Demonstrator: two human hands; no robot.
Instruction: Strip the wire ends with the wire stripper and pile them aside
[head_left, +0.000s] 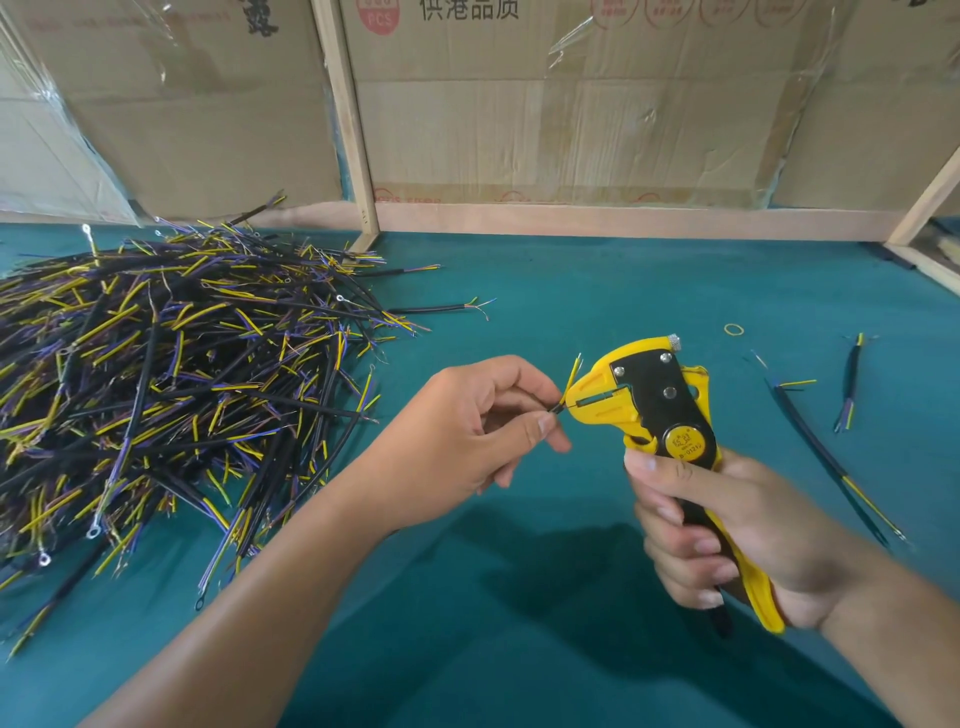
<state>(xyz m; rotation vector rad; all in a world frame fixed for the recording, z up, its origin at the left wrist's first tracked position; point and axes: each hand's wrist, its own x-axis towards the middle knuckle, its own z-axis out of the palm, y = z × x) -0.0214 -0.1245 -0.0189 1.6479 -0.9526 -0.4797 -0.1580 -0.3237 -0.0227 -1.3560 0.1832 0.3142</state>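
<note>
Here we pinched the wire (555, 408) in our left hand (470, 423), feeding its end into the wire stripper (657, 410), right hand (727, 530) clenched round the handles; pile (171, 374) lay left on the table (545, 623).

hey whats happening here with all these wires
A person is stripping wire ends at a green table. Their right hand grips the handles of a yellow and black wire stripper, and their left hand pinches a short wire, feeding its end into the stripper's head. A big pile of wires lies on the left, and two loose wires and a rubber band lie on the right.
</note>
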